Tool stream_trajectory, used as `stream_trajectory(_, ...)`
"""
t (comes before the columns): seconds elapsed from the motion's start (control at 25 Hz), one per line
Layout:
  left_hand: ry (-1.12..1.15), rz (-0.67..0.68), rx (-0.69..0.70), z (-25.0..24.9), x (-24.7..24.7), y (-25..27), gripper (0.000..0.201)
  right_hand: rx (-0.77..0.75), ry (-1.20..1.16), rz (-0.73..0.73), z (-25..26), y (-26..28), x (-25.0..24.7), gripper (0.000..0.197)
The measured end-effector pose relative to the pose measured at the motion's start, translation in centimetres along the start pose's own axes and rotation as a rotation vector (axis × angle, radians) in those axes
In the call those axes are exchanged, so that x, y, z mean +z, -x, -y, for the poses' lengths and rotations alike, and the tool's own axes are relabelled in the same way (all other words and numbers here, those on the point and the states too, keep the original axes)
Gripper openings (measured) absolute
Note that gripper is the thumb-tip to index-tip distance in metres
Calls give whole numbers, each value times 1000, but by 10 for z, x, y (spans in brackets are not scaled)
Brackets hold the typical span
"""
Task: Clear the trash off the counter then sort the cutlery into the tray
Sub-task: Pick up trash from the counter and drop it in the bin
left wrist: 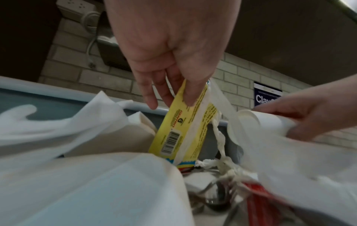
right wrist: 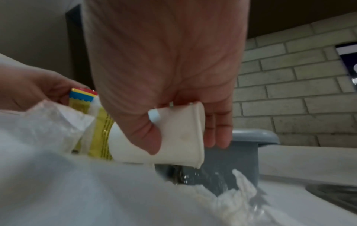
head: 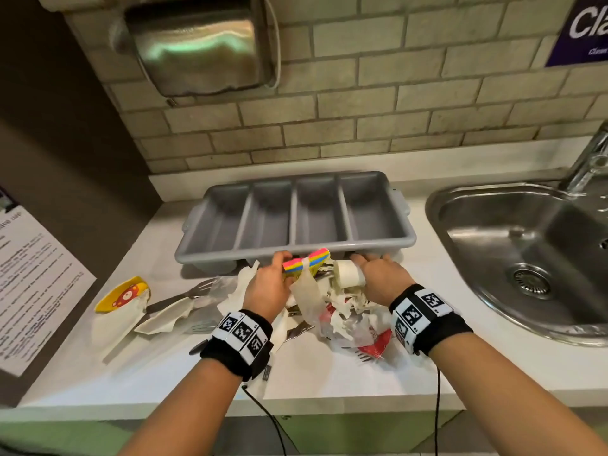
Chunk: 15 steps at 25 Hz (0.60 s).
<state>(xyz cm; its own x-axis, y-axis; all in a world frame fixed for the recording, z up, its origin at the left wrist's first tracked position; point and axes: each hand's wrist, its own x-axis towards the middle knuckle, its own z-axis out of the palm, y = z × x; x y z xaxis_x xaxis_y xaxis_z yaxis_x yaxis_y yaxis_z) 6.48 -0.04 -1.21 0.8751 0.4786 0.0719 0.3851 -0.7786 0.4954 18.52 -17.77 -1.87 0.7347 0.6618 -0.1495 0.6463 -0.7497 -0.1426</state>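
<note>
Left hand (head: pixel 268 284) pinches the yellow wrapper (left wrist: pixel 181 126) and right hand (head: pixel 381 278) wraps a white paper cup (right wrist: pixel 179 134), both over the trash pile (head: pixel 332 311) in front of the tray (head: pixel 296 250). Light, crushable stuff; grab edges. Wrapper print too blurred to read; wall sign (head: pixel 582 28) shows "Cla".

Two hands showing: left hand (head: pixel 268 284), right hand (head: pixel 381 278).
One grey tray (head: pixel 296 250) sitting on counter, four compartments showing.
One striped yellow packet (head: pixel 307 263) showing.
One white paper cup (head: pixel 348 274) showing.
One yellow mushroom-print wrapper (head: pixel 123 294) lying at left.
One red-and-clear wrapper (head: pixel 371 340) lying in pile.
Forks showing: at least two (head: pixel 194 292) (head: pixel 200 327); further cutlery hiding under paper, count unclear.
White napkins: several, overlapping, count unclear.
One sink (head: pixel 526 245) showing.
</note>
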Motion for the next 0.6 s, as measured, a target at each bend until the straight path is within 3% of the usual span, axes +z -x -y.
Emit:
stream_trajectory(0.36, 379, -191, 2, -1, -23, -15, 32, 19, -142, -191, 5, 55, -35, 66)
stream_trajectory(0.6, 642, -398, 62, 3, -54, 24, 33, 57, -353, -370, 29, 99, -35, 69)
